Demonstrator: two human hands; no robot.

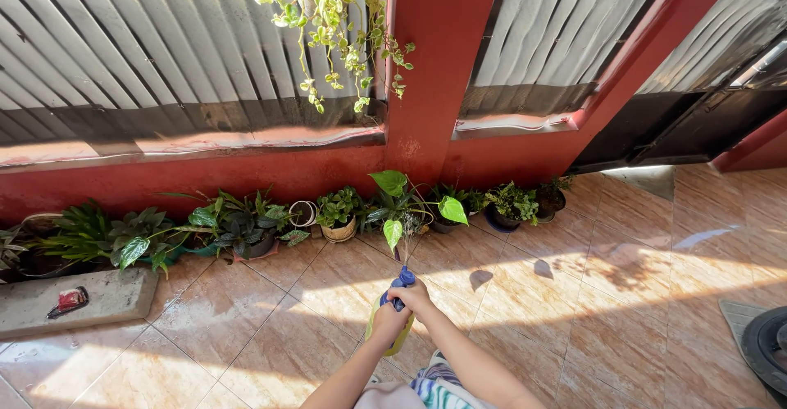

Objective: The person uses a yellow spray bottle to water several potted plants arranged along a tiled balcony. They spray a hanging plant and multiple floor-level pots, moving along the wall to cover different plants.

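A yellow spray bottle (392, 327) with a blue nozzle is gripped low over the tiled floor (623, 294), its body wrapped by the left hand (388, 320) and its trigger closed on by the right hand (414, 296), aimed at potted plants (393, 208).

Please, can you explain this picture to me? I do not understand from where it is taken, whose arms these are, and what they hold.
The camera sits on a person's head and looks down, so the two bare arms at the bottom are that person's own. The left hand and the right hand together hold a yellow-green spray bottle with a blue nozzle, aimed toward a row of potted plants standing on the tiled floor along a red wall. A hanging plant trails down from above.
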